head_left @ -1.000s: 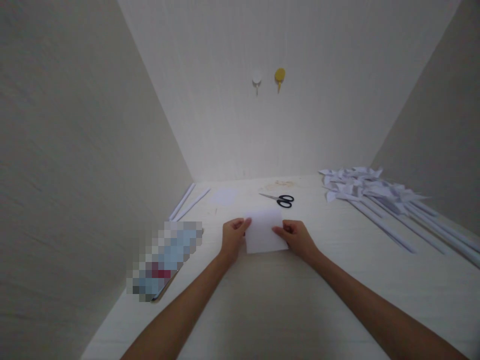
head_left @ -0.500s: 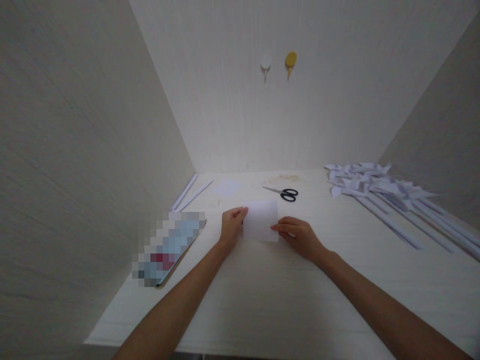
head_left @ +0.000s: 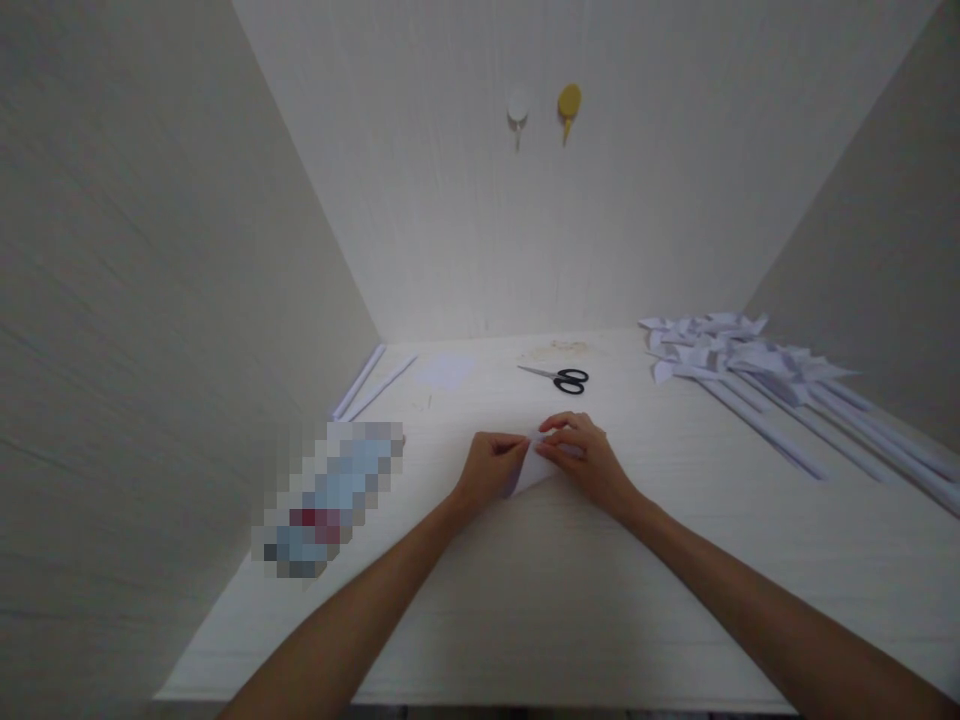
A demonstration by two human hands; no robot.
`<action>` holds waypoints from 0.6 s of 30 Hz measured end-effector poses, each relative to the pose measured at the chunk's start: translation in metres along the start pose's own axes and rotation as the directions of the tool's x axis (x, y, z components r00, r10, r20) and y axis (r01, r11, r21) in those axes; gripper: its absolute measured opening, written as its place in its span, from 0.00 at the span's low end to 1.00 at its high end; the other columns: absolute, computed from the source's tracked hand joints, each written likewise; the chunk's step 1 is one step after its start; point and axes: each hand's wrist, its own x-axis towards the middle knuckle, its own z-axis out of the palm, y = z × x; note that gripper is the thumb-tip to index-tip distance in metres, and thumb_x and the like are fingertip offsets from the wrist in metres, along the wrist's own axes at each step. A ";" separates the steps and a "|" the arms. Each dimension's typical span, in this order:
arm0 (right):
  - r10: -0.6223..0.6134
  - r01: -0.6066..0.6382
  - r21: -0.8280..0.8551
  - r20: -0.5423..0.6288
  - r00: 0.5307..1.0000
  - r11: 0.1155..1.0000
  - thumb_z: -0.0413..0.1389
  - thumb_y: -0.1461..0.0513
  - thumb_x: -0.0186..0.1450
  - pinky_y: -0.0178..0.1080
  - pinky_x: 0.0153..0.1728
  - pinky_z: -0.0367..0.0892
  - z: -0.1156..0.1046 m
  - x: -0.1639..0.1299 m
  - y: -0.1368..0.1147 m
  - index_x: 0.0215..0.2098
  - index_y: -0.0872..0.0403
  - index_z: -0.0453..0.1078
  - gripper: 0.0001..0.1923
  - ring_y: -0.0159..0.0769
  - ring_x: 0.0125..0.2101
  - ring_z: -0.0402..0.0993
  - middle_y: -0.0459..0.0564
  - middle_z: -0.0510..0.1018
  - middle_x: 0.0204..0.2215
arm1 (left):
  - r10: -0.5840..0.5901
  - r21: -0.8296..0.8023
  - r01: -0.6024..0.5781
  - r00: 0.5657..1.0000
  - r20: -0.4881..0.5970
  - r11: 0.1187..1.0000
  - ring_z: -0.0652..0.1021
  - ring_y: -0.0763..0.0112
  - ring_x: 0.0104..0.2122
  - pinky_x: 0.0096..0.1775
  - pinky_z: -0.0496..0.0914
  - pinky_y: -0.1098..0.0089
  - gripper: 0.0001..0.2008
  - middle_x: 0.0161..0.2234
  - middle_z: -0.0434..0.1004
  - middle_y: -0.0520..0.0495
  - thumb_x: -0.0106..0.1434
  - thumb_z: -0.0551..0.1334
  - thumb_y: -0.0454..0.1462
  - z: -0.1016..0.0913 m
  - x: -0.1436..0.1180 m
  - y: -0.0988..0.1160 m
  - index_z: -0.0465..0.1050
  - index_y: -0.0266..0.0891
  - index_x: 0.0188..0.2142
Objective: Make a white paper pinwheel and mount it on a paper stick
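Left hand [head_left: 491,468] and right hand [head_left: 589,462] both pinching the paper [head_left: 533,474]! Any slip or uneven pull could bend it crooked

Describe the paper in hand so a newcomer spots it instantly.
On the white table, find the black-handled scissors toward the back wall. Nearer the viewer, the left hand and right hand meet on a white paper. Unlike the flat sheet farther back and left, this one is held.
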 end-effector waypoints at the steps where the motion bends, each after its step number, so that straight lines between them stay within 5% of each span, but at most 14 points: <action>1: 0.026 -0.026 0.021 -0.004 1.000 0.999 0.54 0.58 0.57 0.41 0.40 0.57 0.001 0.000 0.001 0.22 0.52 0.70 0.08 0.37 0.37 0.65 0.49 0.73 0.33 | -0.001 0.008 0.001 1.000 0.009 1.000 0.63 0.77 0.19 0.22 0.57 0.75 0.13 0.15 0.64 0.53 0.50 0.57 0.41 0.001 0.000 0.000 0.73 0.34 0.18; 18: 0.111 -0.111 -0.010 -0.025 0.993 0.994 0.51 0.59 0.58 0.38 0.35 0.58 0.000 0.000 0.000 0.19 0.52 0.67 0.11 0.36 0.31 0.67 0.48 0.74 0.25 | -0.043 0.019 0.039 0.961 0.273 0.999 0.65 0.77 0.19 0.23 0.58 0.76 0.14 0.18 0.67 0.53 0.53 0.55 0.43 -0.006 0.002 -0.001 0.73 0.35 0.23</action>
